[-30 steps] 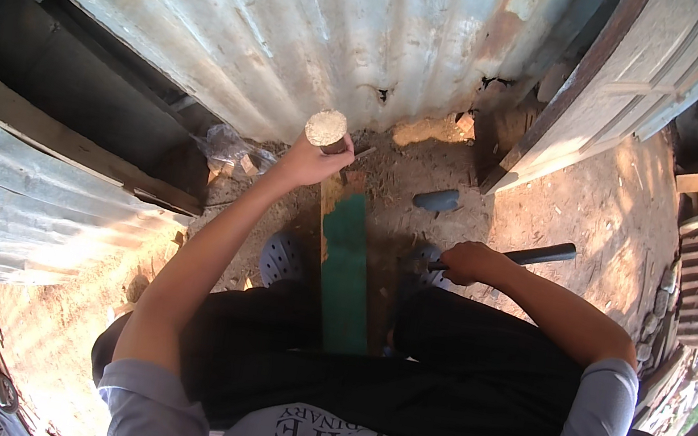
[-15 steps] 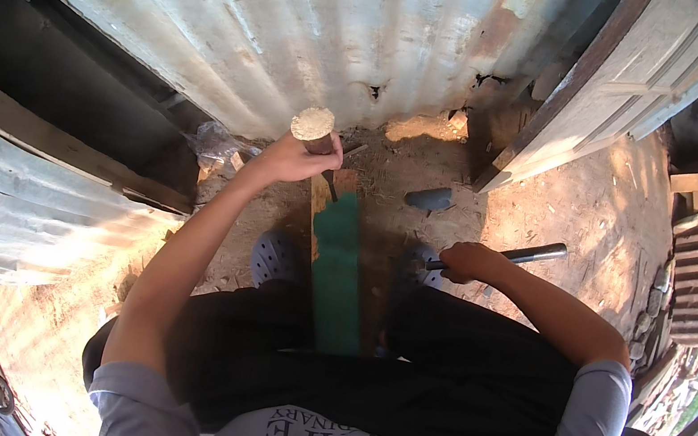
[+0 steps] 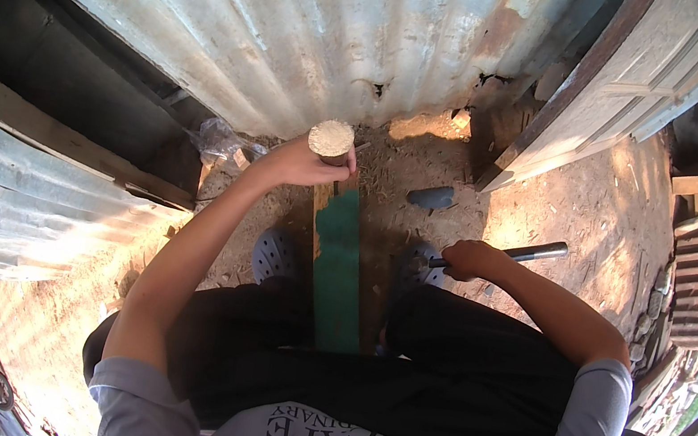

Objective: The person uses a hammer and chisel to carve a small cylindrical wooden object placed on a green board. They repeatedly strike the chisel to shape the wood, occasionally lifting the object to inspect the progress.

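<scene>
My left hand (image 3: 301, 163) grips a short round wooden stick (image 3: 331, 140) held upright, its pale cut end facing up. The stick stands at the far end of a green painted plank (image 3: 337, 270) that runs between my legs. My right hand (image 3: 466, 259) is closed around the dark handle of a tool (image 3: 533, 251) held low beside my right knee; the tool's head is hidden behind the hand. My feet in dark perforated clogs (image 3: 275, 253) rest on the dirt either side of the plank.
A corrugated metal wall (image 3: 322, 34) stands just ahead, with a white wooden door (image 3: 639, 90) leaning at the right. A dark flat stone (image 3: 431, 197) lies on the dirt past the plank. Crumpled clear plastic (image 3: 221, 140) lies at the wall's foot.
My left hand has kept the stick upright at the plank's far end and shifted it only slightly. My right hand with the tool has stayed low by my knee.
</scene>
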Demonstrator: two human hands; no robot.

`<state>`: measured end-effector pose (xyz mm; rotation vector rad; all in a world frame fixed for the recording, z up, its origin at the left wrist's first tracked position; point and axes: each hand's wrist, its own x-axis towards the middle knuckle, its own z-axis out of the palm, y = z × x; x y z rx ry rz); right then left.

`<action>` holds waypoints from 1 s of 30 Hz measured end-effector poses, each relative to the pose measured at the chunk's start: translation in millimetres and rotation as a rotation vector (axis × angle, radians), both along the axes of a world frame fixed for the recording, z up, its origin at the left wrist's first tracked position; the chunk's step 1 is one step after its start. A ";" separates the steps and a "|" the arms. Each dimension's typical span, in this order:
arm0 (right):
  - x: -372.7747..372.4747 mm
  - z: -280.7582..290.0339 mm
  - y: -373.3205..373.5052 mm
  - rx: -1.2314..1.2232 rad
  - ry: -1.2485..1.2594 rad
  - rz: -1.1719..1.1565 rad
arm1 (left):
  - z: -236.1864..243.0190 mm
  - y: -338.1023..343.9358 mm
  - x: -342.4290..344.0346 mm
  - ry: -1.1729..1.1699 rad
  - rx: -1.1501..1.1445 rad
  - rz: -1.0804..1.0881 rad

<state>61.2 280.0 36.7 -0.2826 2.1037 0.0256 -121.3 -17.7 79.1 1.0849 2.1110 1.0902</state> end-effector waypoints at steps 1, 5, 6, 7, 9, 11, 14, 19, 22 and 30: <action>-0.4 -0.9 -0.7 0.004 -0.002 0.004 | 0.8 0.6 0.5 0.007 -0.018 -0.032; 1.8 -4.1 3.0 -0.002 0.007 0.000 | 13.3 5.4 3.3 -0.015 -0.074 -0.064; 0.8 -4.3 2.4 -0.001 0.001 0.002 | 14.0 4.3 1.5 -0.027 -0.098 -0.074; 0.1 -4.6 1.5 0.000 -0.005 0.004 | 14.5 3.0 0.5 -0.038 -0.121 -0.084; 1.3 -8.7 4.8 -0.021 0.006 0.006 | 15.9 2.9 1.9 -0.019 -0.110 -0.077; 2.6 -9.8 6.6 -0.034 0.016 0.005 | 20.3 3.8 2.1 -0.028 -0.080 -0.057; 2.3 -6.3 5.8 -0.030 0.021 0.000 | 30.1 6.2 2.3 -0.107 -0.036 -0.008; 0.4 2.8 -0.4 -0.020 0.031 0.006 | 30.0 9.8 7.1 -0.180 -0.079 0.058; 0.1 -0.3 1.3 0.001 0.004 0.007 | 23.4 10.6 7.6 -0.141 -0.005 0.077; -0.6 0.6 2.3 -0.011 -0.036 -0.004 | 21.3 7.4 2.1 -0.147 -0.039 0.090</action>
